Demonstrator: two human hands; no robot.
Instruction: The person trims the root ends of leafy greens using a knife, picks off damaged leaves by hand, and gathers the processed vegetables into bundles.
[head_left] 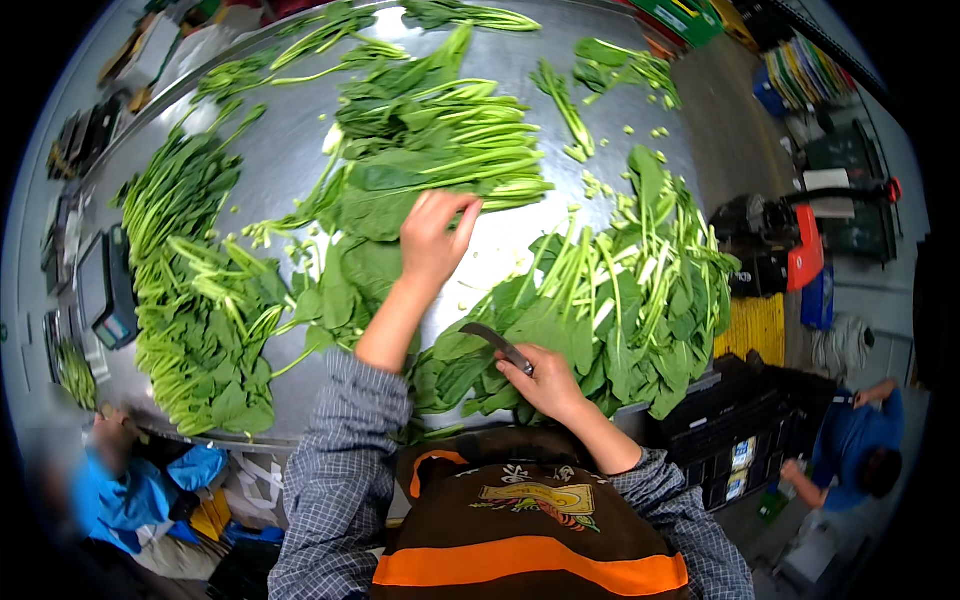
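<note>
My right hand [545, 380] grips a small knife with a curved, dark blade [484, 332]. The blade points up and left, over loose leafy greens [560, 335] heaped at the right near edge of the table. Above the table's middle is my left hand [432, 240], its fingers bent and pressed together; what they hold, if anything, is hidden. It is at the near side of a stacked pile of leafy greens [430, 150], whose pale stems point right. More bunched greens [185, 190] lie in a row along the left side.
The metal table [300, 95] carries stem trimmings [595, 185] and a few greens [625, 68] at its far right. A dark scale-like device [107, 288] stands at the left edge. Black crates [730, 430] are at the near right. People [860, 440] work at both sides.
</note>
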